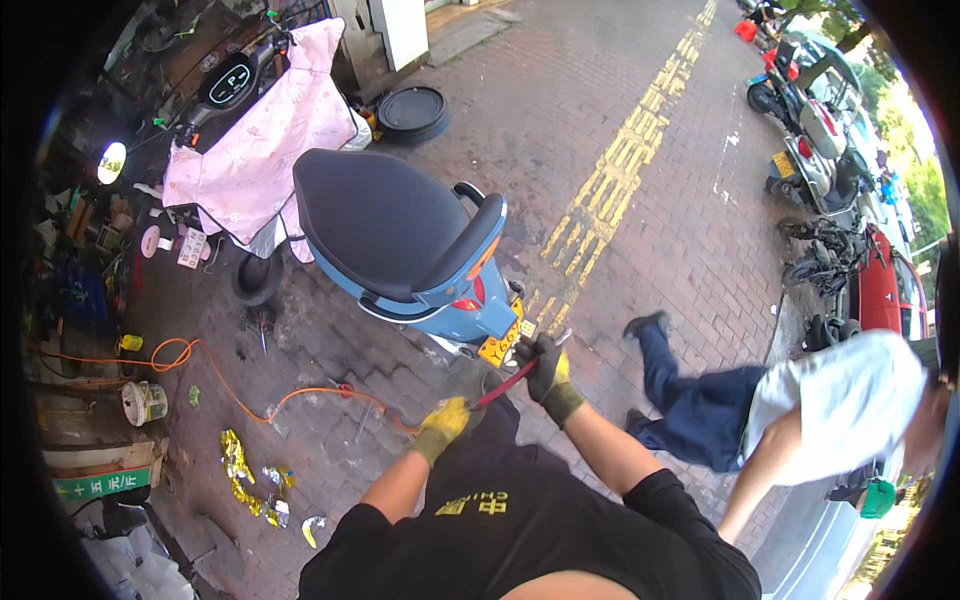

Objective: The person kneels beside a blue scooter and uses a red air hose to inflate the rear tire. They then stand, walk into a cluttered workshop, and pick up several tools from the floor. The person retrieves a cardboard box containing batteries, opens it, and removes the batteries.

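Both my hands wear yellow-and-dark work gloves, behind the rear of a blue scooter (462, 322) with a black seat. My right hand (546, 372) is closed around a long, thin red bar-like tool (507, 386), just behind the yellow number plate (498, 349). The tool's pale tip sticks out beyond the fingers, and its lower end slants down toward my left hand (446, 416). My left fingers are curled; what they grip is hidden. An orange hose (300, 394) runs over the paving up to my left wrist. Most of the scooter's rear wheel is hidden.
A person in a pale shirt (835, 405) walks close on my right. Loose tyres (412, 112) lie beyond the scooter. Foil scraps (240, 470) and a white bucket (145, 402) are at left. Parked motorbikes (810, 150) and a red car (888, 290) line the right side.
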A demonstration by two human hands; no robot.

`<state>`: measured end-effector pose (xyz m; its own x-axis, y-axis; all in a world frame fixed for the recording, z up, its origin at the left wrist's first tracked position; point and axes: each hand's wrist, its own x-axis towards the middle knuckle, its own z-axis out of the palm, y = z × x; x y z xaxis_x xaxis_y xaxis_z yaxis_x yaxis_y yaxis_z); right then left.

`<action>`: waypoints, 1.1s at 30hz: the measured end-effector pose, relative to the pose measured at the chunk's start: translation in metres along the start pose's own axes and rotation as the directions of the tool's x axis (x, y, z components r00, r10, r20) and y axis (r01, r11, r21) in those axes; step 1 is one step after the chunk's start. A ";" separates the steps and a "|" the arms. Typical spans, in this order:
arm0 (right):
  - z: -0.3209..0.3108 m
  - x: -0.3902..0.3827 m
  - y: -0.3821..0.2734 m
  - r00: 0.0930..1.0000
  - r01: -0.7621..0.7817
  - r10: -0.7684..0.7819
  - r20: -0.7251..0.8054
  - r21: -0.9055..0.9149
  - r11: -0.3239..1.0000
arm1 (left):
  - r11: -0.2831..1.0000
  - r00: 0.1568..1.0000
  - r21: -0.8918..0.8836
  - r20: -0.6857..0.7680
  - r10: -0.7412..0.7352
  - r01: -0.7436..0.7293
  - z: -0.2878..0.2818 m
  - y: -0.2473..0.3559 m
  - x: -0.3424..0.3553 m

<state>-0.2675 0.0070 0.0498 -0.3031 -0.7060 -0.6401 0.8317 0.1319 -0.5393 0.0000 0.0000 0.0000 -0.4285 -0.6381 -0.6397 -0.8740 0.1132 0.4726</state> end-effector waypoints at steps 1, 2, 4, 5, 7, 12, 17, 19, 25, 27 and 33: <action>0.013 -0.002 -0.022 0.989 0.071 -0.071 -0.128 -0.006 0.997 | 1.000 1.000 0.002 0.007 0.016 -0.016 -0.014 0.032 0.000; 0.024 -0.003 -0.049 0.996 0.079 -0.082 0.033 0.105 0.991 | 0.999 0.999 0.001 -0.014 0.041 -0.041 -0.027 0.061 -0.002; 0.050 -0.001 -0.093 1.000 0.003 -0.006 -0.023 -0.099 0.995 | 0.999 1.000 -0.053 0.001 -0.005 0.005 -0.050 0.114 -0.003; 0.062 0.003 -0.112 0.999 -0.015 0.009 -0.031 -0.198 0.980 | 0.996 0.999 -0.086 -0.009 -0.034 0.033 -0.063 0.134 0.002; 0.079 0.011 -0.143 0.999 -0.042 0.032 -0.039 -0.315 0.948 | 0.994 0.995 -0.062 -0.034 0.091 -0.093 -0.080 0.164 0.006; 0.080 0.072 -0.163 0.978 -0.185 0.207 0.010 -0.403 0.897 | 0.995 0.992 -0.064 -0.097 -0.077 0.071 -0.090 0.197 0.029; 0.049 0.164 -0.154 0.956 -0.242 0.293 0.032 -0.480 0.843 | 0.925 0.924 -0.213 -0.156 -0.350 0.315 -0.072 0.231 0.067; 0.030 0.208 -0.162 0.916 -0.363 0.399 -0.042 -0.510 0.780 | 0.880 0.876 -0.304 -0.206 -0.436 0.366 -0.049 0.254 0.091; 0.023 0.318 -0.198 0.774 -0.503 0.609 0.173 -0.418 0.757 | 0.741 0.725 -0.421 -0.238 -0.646 0.523 0.040 0.308 0.199; 0.030 0.336 -0.222 0.625 -0.496 0.714 0.315 -0.547 0.675 | 0.518 0.808 -0.722 0.095 -0.581 0.458 0.047 0.305 0.232; -0.005 0.370 -0.262 0.204 -0.591 0.894 0.399 -0.677 0.438 | 0.365 0.880 -0.804 0.397 -0.260 0.470 0.074 0.273 0.258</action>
<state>-0.6000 -0.2850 -0.0479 0.8672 -0.3042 -0.3941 0.2284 0.9465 -0.2281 -0.3662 -0.0770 -0.0811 -0.2408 -0.2891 -0.9265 -0.3360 -0.8708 0.3590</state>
